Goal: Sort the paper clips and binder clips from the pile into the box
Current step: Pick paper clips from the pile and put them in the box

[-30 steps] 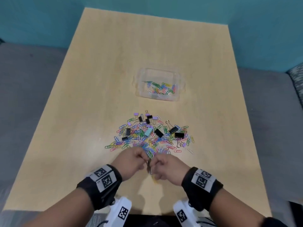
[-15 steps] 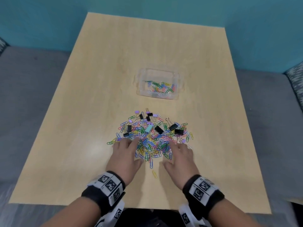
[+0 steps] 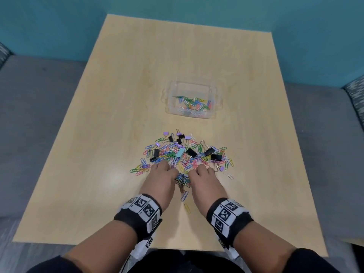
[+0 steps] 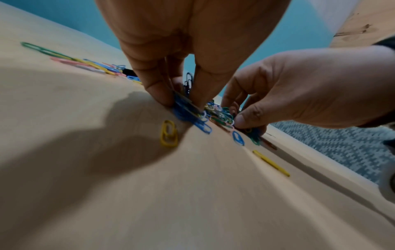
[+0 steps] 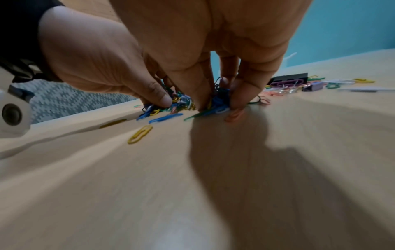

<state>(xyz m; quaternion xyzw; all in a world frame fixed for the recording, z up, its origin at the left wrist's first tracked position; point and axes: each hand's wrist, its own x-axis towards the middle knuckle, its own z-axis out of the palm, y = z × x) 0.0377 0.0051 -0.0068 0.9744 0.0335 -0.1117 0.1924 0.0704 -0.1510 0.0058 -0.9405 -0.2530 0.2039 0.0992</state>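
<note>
A mixed pile (image 3: 185,152) of coloured paper clips and black, lilac and teal binder clips lies mid-table. Beyond it stands a clear plastic box (image 3: 214,89) with paper clips in its near part. Both hands rest at the pile's near edge, fingers curled down. My left hand (image 3: 169,173) pinches a bunch of mostly blue paper clips (image 4: 188,110) against the table. My right hand (image 3: 196,173) pinches another bunch of paper clips (image 5: 218,101) beside it. A dark heap of gathered clips (image 3: 183,179) shows between the two hands.
Loose clips lie just behind the hands: a yellow one (image 3: 187,207), a lilac one (image 3: 184,196), and a white one (image 3: 229,175) to the right. The wooden table (image 3: 118,115) ends close to my body; grey floor lies on both sides.
Half a second ago both hands lay flat and spread on the pile's near edge. Their fingers have curled in and drawn a bunch of paper clips together between them.
</note>
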